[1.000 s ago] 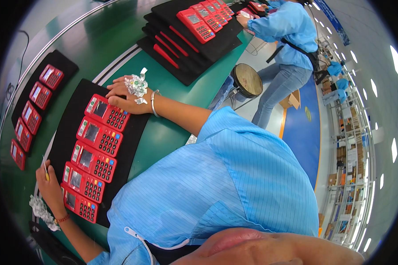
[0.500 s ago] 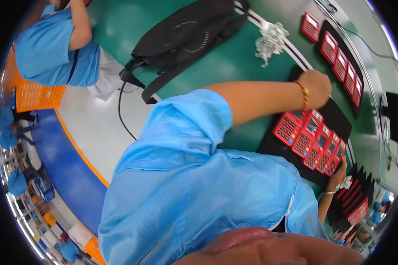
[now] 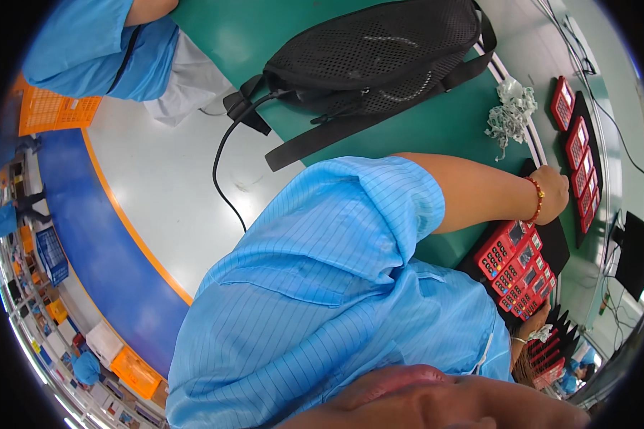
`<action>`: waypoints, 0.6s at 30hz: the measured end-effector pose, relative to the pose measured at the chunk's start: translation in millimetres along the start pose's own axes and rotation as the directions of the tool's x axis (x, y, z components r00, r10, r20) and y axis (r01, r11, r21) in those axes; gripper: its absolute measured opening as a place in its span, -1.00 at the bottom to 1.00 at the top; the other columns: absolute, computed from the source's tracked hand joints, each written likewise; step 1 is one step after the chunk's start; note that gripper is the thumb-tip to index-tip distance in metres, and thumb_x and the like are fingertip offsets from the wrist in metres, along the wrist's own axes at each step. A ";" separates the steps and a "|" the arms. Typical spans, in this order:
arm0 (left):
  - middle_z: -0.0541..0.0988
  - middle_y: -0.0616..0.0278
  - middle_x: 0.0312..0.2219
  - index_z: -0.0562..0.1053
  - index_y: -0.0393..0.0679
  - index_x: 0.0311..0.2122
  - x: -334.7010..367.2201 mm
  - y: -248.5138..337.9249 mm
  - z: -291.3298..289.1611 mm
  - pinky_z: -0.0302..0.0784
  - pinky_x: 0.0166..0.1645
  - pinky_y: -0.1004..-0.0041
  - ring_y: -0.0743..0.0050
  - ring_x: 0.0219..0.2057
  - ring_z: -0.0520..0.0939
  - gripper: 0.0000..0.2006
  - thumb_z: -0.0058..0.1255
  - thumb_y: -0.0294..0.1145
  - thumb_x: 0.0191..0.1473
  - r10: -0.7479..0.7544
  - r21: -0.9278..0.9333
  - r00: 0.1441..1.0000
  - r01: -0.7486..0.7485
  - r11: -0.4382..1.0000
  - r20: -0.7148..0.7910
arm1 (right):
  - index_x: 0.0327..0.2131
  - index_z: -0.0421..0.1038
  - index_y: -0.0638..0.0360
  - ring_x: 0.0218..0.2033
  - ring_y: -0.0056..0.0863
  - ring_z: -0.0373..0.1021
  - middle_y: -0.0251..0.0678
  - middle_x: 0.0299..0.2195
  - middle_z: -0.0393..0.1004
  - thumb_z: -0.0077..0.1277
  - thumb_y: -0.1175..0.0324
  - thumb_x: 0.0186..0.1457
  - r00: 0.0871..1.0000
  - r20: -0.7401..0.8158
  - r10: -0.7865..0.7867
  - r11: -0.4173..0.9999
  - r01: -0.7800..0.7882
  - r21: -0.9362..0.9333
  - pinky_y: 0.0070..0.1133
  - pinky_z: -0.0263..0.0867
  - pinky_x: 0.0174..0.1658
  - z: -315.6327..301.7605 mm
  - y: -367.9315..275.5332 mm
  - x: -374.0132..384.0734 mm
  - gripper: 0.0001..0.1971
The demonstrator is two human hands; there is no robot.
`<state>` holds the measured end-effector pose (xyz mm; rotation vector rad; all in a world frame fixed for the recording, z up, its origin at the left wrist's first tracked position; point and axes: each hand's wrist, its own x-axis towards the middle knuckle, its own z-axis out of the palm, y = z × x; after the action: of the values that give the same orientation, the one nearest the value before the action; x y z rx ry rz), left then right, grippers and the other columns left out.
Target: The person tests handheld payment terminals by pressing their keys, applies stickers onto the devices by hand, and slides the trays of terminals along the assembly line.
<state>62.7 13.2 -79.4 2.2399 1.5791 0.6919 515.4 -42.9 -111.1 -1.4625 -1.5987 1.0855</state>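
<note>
Several red card terminals (image 3: 520, 266) with dark keypads and small screens lie side by side on a black tray (image 3: 553, 239). My left hand (image 3: 553, 194), with a red beaded bracelet at the wrist, is over the tray's upper end, close to the terminals' screen ends. Its fingers are curled and turned away, and what they hold is hidden. At the tray's lower edge my right hand (image 3: 539, 322) grips the side next to the lowest terminal, partly hidden by my body and wearing a pale wristband.
Another black tray with red terminals (image 3: 585, 171) lies at the far right. A crumpled silvery bundle (image 3: 511, 113) and a black mesh bag (image 3: 372, 61) with a cable rest on the green table (image 3: 218, 28). More dark trays (image 3: 551, 343) stand by my right hand. A co-worker's blue sleeve (image 3: 71, 50) is at upper left.
The view has shifted, so the table things sit farther right and most sit lower. My left hand has moved slightly toward the tray's far side. My right hand stays at the tray's edge.
</note>
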 end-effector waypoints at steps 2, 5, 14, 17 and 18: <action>0.55 0.02 -0.11 0.60 -0.21 -0.08 -0.8 2.5 -3.9 0.59 -0.15 0.22 0.10 -0.14 0.68 -0.66 0.16 -0.31 0.03 0.007 -0.002 1.000 -0.007 1.000 0.010 | 0.26 0.24 0.39 0.11 -0.33 0.43 -0.10 0.16 0.43 -0.46 -0.10 0.45 1.000 -0.012 -0.005 1.000 0.005 -0.015 -0.40 0.36 0.18 -1.6 -3.1 -1.9 -0.30; 0.55 0.02 -0.10 0.60 -0.21 -0.08 -2.6 3.2 -8.0 0.59 -0.15 0.21 0.10 -0.14 0.68 -0.66 0.16 -0.31 0.04 0.019 -0.002 1.000 -0.019 1.000 0.024 | 0.27 0.23 0.39 0.09 -0.32 0.45 -0.08 0.15 0.44 -0.46 -0.08 0.45 1.000 -0.015 -0.011 1.000 0.010 -0.025 -0.40 0.39 0.16 -1.0 -2.7 -3.1 -0.32; 0.55 0.02 -0.10 0.60 -0.19 -0.07 -3.6 0.7 -10.0 0.60 -0.14 0.19 0.10 -0.14 0.68 -0.67 0.15 -0.31 0.04 0.025 0.011 1.000 -0.025 1.000 0.005 | 0.29 0.21 0.37 0.03 -0.29 0.50 -0.05 0.12 0.47 -0.44 -0.02 0.45 0.999 -0.035 -0.024 0.999 0.023 -0.044 -0.39 0.46 0.09 -0.6 -1.6 -0.6 -0.36; 0.55 0.01 -0.10 0.60 -0.19 -0.07 -4.3 1.1 -11.3 0.60 -0.14 0.20 0.09 -0.13 0.68 -0.67 0.15 -0.32 0.04 0.022 0.011 1.000 -0.022 1.000 0.018 | 0.29 0.20 0.36 0.00 -0.28 0.52 -0.04 0.10 0.47 -0.43 0.00 0.45 0.999 -0.043 -0.025 0.998 0.023 -0.050 -0.38 0.49 0.07 -0.5 -1.3 -1.7 -0.37; 0.55 0.01 -0.10 0.60 -0.19 -0.07 -4.5 0.9 -11.3 0.61 -0.14 0.20 0.09 -0.13 0.68 -0.67 0.16 -0.32 0.04 0.024 0.013 0.999 -0.024 1.000 0.023 | 0.29 0.20 0.36 0.00 -0.28 0.53 -0.04 0.10 0.48 -0.43 0.01 0.46 0.999 -0.045 -0.023 0.999 0.021 -0.050 -0.38 0.50 0.06 0.0 -1.0 -2.1 -0.38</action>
<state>55.9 8.5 -70.4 2.2722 1.5528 0.6616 515.2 -45.1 -110.2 -1.4879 -1.6161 1.0003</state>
